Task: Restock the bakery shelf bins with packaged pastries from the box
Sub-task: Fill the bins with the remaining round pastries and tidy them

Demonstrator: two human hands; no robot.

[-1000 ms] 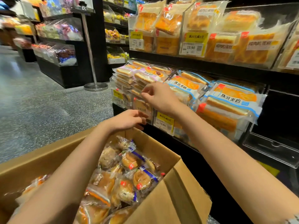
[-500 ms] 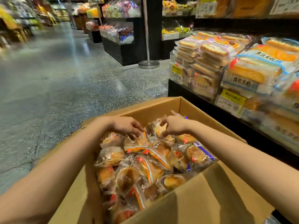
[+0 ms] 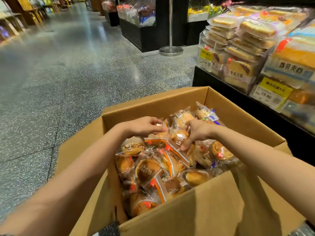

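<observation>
An open cardboard box [image 3: 153,102] stands in front of me, filled with several clear-wrapped round pastries [image 3: 148,169]. Both of my hands are inside it, near its far wall. My right hand [image 3: 197,132] grips an orange-striped pastry packet [image 3: 178,137], thumb below and fingers over the top. Just to its left, my left hand [image 3: 144,125] reaches across with curled fingers and pinches the crinkled wrapper of a neighbouring packet [image 3: 156,139]. The clear shelf bins [image 3: 202,48] at the right hold stacked sandwich-bread packs [image 3: 255,29].
Yellow price tags [image 3: 273,90] hang on the bin fronts above a black shelf base [image 3: 221,86]. A metal post with a round foot [image 3: 171,51] and black display stands [image 3: 141,36] are further back. Speckled floor [image 3: 68,82] stretches away to the left.
My right hand left the shelf bin and came down into the box. My left hand moved off the box rim into the pastries. The view swung down and left.
</observation>
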